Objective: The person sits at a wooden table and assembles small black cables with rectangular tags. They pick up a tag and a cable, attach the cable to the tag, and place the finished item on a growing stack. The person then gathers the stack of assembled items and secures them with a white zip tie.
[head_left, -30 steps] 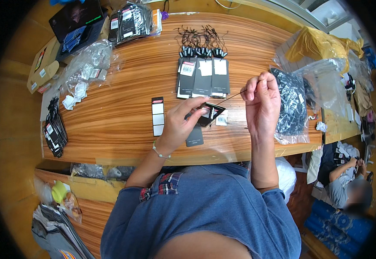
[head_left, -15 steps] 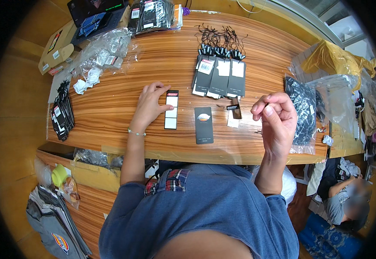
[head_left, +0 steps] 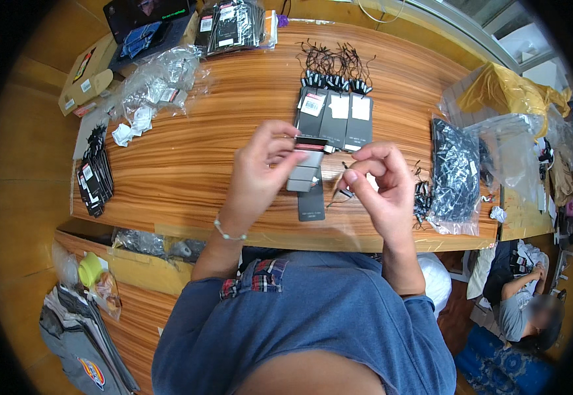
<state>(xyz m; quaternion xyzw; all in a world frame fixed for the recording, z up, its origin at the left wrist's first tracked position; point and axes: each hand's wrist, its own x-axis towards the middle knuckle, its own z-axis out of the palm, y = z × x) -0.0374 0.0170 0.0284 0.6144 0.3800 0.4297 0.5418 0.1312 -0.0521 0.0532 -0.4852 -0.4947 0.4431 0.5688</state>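
one card (head_left: 301, 174) in the left hand (head_left: 263, 168) partly hides a tag (head_left: 311, 208).

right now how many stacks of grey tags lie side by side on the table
3, in one row at the picture's upper middle: left stack, middle stack, right stack; more may be hidden underneath.
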